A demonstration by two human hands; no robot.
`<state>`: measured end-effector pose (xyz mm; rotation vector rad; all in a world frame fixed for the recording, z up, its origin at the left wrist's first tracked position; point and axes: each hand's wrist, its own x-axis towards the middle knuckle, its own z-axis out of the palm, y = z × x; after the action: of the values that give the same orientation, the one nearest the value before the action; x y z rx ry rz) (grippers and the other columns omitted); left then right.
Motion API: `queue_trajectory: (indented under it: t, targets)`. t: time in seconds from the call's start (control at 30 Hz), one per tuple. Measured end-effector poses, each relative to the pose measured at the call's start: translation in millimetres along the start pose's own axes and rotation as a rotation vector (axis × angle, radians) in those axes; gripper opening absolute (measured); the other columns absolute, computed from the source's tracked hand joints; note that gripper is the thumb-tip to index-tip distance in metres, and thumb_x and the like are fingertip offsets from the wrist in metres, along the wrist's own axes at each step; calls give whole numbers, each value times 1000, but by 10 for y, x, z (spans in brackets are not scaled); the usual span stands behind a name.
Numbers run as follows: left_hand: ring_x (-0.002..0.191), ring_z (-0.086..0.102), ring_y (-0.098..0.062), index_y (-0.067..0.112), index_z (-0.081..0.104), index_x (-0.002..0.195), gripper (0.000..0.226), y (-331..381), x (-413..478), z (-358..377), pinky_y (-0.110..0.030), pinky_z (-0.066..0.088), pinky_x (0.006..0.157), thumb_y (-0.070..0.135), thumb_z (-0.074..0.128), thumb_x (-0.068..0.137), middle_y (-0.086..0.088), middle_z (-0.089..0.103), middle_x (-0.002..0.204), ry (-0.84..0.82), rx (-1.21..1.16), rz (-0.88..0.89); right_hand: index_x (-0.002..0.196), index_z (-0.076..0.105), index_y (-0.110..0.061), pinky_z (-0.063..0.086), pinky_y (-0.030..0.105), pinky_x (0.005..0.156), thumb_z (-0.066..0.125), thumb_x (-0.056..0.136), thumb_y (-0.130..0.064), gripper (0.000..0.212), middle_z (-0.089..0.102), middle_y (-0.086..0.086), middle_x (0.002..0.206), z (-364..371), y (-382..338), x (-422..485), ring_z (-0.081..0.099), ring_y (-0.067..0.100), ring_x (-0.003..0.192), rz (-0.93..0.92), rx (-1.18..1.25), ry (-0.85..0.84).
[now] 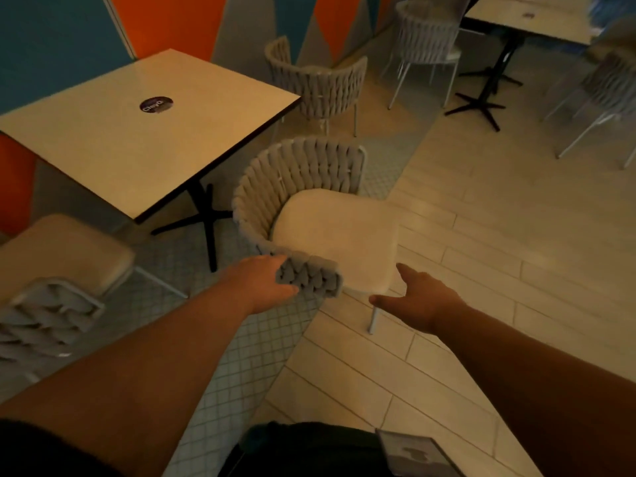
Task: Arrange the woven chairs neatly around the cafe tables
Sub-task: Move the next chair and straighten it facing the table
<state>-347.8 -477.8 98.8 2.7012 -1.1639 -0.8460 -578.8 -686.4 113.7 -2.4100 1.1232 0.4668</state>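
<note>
Cafe floor (447, 270), part tile and part plank, beneath a square tabletop (120, 139) bearing a round sticker (156, 105). Woven chair (299, 173) stands just beside the tabletop's right edge, curved back toward it, cushion (337, 235) facing away. Left grip (272, 284) curls round the chair's arm end farthest from the tabletop. Right grip (416, 301), farther from the tabletop, is spread wide by the cushion's corner, holding nothing; contact cannot be told.
</note>
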Motion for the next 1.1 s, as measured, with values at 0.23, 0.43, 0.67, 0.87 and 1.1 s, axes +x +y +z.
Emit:
queue_trajectory:
  t: [0.23,0.43,0.67,0.87,1.1]
  targets:
    - [145,36,-28,26,26,160,82,135,500,-64,-40,35,115,60,58,93,-7,32,164,24,-48,-69,163,14,-31,42,51,112,57,74,-88,114,44,7,156,-236,152,648,48,33,137,-45,-45,-38]
    - [131,49,-30,24,42,150,80,19,1280,-156,-45,46,104,61,58,82,-6,50,151,9,-75,-160,163,12,-31,40,49,114,56,75,-88,114,41,7,159,-413,146,1413,46,31,140,-127,-104,-64]
    - [131,48,-29,41,38,150,85,52,1884,-119,-40,43,98,70,59,73,-3,54,145,39,-64,-284,163,13,-32,36,47,116,50,76,-90,111,39,4,160,-550,132,2198,43,30,142,-243,-143,-138]
    - [143,36,-30,34,30,155,87,345,1962,3,-49,37,113,64,59,79,-3,40,158,19,-117,-506,163,14,-32,36,48,116,48,75,-91,111,36,4,162,-597,93,2861,41,31,143,-392,-206,-225]
    - [134,43,-25,30,45,143,73,808,1929,371,-47,43,107,55,69,80,2,47,148,53,-101,-685,162,16,-33,37,46,114,46,61,-95,122,37,3,160,-478,189,3303,42,30,142,-546,-203,-408]
